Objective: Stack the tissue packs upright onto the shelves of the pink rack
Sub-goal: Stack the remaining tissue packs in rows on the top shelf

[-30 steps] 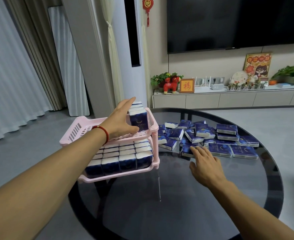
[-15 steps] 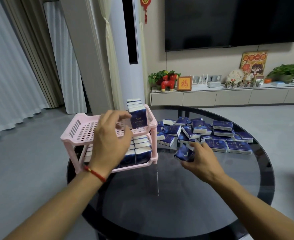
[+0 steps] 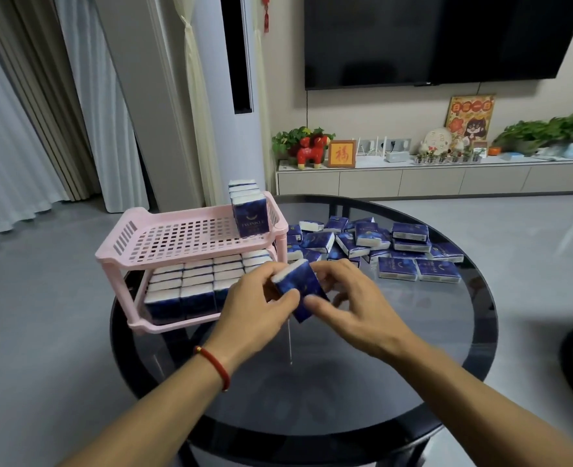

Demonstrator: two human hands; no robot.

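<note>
We hold both arms forward, our left hand (image 3: 254,306) and right hand (image 3: 352,305) pinching one tissue pack (image 3: 300,288) between them.

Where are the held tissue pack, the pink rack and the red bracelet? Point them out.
held tissue pack (image 3: 300,284), head view, blue front face.
pink rack (image 3: 190,242), head view, bare top shelf grid.
red bracelet (image 3: 215,364), head view, band on left wrist.
</note>
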